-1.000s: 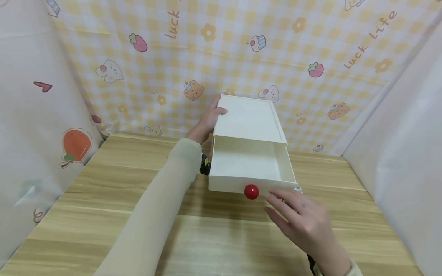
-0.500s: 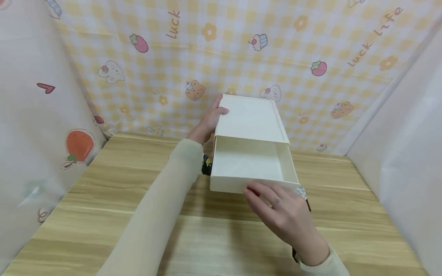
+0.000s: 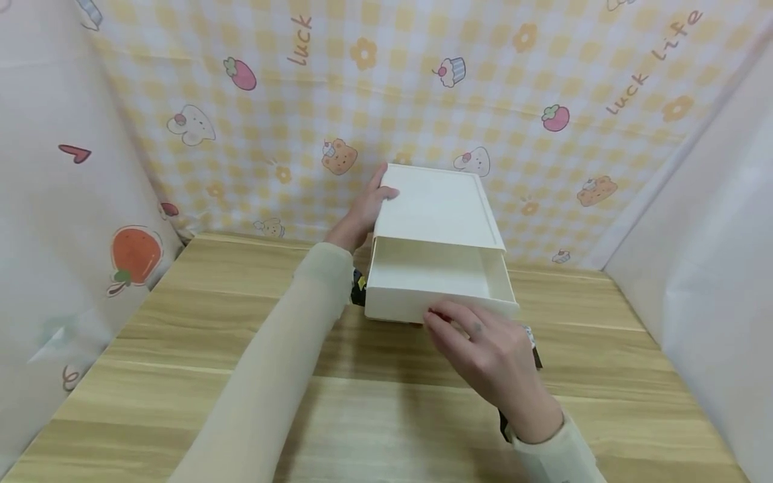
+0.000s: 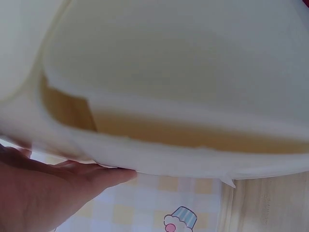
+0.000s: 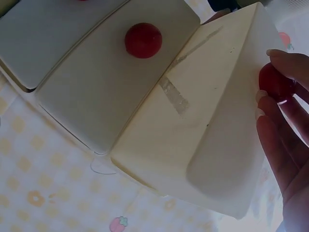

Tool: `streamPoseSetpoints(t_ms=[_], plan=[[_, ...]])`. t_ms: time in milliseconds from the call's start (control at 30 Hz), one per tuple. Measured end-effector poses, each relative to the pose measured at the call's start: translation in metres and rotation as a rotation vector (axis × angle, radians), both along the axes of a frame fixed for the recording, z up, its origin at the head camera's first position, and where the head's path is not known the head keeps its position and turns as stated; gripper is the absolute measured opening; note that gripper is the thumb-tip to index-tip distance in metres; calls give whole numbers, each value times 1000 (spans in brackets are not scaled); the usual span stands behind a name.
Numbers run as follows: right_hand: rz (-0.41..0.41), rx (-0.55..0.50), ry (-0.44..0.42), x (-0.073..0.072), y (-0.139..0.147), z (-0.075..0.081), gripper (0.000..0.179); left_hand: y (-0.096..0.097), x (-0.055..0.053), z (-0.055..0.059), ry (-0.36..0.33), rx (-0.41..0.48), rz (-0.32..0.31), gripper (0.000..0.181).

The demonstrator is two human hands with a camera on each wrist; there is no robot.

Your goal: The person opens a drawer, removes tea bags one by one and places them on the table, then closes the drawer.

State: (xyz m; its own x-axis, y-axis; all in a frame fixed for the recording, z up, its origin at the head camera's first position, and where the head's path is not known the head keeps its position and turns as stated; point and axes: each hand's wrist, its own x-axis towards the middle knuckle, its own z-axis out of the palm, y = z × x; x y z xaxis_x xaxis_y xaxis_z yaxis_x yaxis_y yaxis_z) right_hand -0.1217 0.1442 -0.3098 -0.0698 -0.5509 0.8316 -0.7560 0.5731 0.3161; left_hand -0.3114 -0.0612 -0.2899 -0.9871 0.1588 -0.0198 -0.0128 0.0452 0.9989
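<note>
A small white drawer cabinet (image 3: 437, 204) stands near the back of the table, its top drawer (image 3: 392, 304) pulled partway out; the visible part inside is bare. My left hand (image 3: 364, 209) holds the cabinet's left side, with the thumb over the top edge. In the left wrist view, some fingers are hidden behind the cabinet. At the drawer's front, my right hand (image 3: 489, 349) pinches the round red knob (image 5: 276, 83) between thumb and fingers. The head view hides that knob behind the fingers.
Below the pulled-out drawer, another drawer front (image 5: 101, 92) sits closed, with its own red knob (image 5: 143, 40). A checked, printed cloth (image 3: 272, 134) hangs close behind the cabinet. White sheets flank the wooden table (image 3: 241, 295).
My right hand has moved left to the red knob and taken hold of it. The drawer has slid slightly inward, away from me. My left hand stays on the cabinet.
</note>
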Motion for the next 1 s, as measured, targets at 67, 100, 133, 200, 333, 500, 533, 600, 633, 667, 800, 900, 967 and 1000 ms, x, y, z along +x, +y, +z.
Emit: streamPoseSetpoints(t_ms=[67,100,133,200,333,500,533,600,633,667,800,900,967,1000], plan=[[-30,6,-25,-4,1,-2,20,0,-1,0,0,-8,1,73],[-45,12,-46,-6,2,-3,20,0,-1,0,0,-11,2,73],[-59,16,-63,-8,2,-4,20,0,-1,0,0,-14,3,73],[-81,25,-104,-12,3,-5,19,1,-1,0,1,-13,6,73],[-116,35,-172,-19,4,-8,12,2,-3,-1,0,-3,6,73],[-177,51,-228,-28,3,-7,21,2,-4,-2,-6,-3,13,74],[-189,52,-238,-30,2,-7,22,1,-4,-2,-6,-7,17,73],[-208,55,-253,-33,1,-8,21,1,-3,-2,-6,-15,22,73],[-214,51,-256,-36,0,-8,21,1,-3,-2,-5,-18,26,72],[-222,48,-262,-38,0,-8,21,1,-3,-2,-5,-18,28,72],[-237,24,-269,-49,-3,-9,18,1,-2,-2,1,-22,34,72],[-244,6,-274,-56,-4,-9,17,1,-2,-1,4,-19,32,72],[-249,-4,-283,-59,-4,-9,16,1,-2,-1,4,-19,33,72],[-249,-9,-289,-61,-4,-9,16,1,-1,-1,3,-17,33,71]])
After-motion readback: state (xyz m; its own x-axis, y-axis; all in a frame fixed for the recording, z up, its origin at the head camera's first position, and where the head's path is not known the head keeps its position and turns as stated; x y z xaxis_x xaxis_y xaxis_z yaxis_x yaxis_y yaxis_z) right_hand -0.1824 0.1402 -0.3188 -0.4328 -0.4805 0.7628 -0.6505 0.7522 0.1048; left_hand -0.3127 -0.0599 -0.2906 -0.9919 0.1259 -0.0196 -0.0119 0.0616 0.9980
